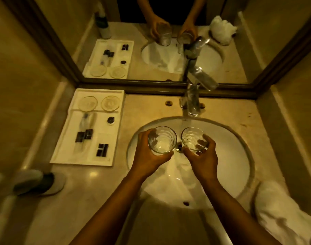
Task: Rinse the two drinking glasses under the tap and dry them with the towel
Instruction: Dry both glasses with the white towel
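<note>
Both hands are over the sink (239,170) at frame centre: the left hand (147,156) has its grip wrapped around the left glass (162,140), the right hand (202,156) closed around the right glass (192,138), both upright. Water runs from the tap (191,101) just above them, and the white towel (282,213) lies on the counter (91,200) at lower right.
</note>
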`<state>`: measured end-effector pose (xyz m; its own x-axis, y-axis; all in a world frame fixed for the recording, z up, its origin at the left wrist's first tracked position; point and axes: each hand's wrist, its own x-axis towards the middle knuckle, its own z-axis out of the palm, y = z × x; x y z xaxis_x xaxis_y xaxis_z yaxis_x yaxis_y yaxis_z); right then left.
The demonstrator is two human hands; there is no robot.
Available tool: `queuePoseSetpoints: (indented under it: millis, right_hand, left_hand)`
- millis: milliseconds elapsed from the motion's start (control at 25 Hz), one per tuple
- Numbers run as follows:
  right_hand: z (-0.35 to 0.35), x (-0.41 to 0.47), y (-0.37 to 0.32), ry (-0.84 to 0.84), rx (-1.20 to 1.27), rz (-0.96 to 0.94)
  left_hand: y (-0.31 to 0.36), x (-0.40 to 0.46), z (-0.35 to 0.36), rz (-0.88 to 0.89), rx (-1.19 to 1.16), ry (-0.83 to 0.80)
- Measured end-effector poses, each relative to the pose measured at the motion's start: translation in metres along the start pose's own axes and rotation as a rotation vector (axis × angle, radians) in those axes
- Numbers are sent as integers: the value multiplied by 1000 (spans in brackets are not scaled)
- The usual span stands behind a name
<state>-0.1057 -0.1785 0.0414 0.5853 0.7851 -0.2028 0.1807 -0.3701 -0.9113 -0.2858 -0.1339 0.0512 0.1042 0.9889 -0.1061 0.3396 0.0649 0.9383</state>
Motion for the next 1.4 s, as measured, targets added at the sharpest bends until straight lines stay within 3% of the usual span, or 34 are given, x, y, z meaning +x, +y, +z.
queuePoseSetpoints:
  millis: [320,640,920,1400]
  right_hand:
    - [141,-12,-74,-258,-44,-155]
    - [232,46,-128,-414,-53,-266]
    - [283,77,-138,-515,-111,-337]
    - [304,78,-133,-358,-308,-317]
  left_hand:
    - [-10,59,-145,-95,-22,440]
    - [-40,148,-197,-131,-116,687]
    - [-70,187,-198,-132,-54,729]
    - [-80,204,-200,-105,59,731]
